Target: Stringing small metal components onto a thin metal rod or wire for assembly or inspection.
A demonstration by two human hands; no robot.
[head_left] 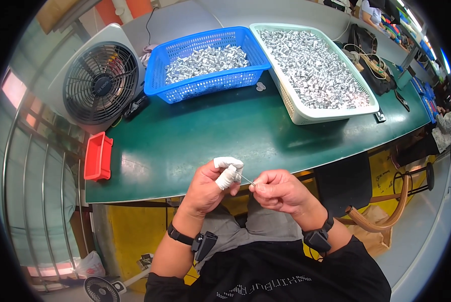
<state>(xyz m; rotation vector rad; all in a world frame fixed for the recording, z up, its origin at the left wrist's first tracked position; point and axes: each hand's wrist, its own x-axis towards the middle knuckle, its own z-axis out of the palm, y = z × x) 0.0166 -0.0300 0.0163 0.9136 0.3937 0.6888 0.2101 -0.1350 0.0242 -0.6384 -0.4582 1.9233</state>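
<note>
My left hand (206,187) is closed in a pinch near the front edge of the green table, with white coverings (229,171) on its thumb and forefinger. What sits between those covered fingertips is hidden. A thin metal rod (246,179) spans the short gap from there to my right hand (282,192), whose thumb and fingers pinch its other end. Farther back, a blue plastic basket (210,86) is partly filled with small silvery metal parts (208,61). Beside it, a pale green basket (331,116) is heaped with similar parts.
A box fan (102,83) stands at the left, behind a small red bin (99,160). Two small round pieces (260,86) lie by the blue basket on the green table (185,136). Cables and a black bag (364,40) lie at the far right. A wooden-armed chair (379,224) stands right.
</note>
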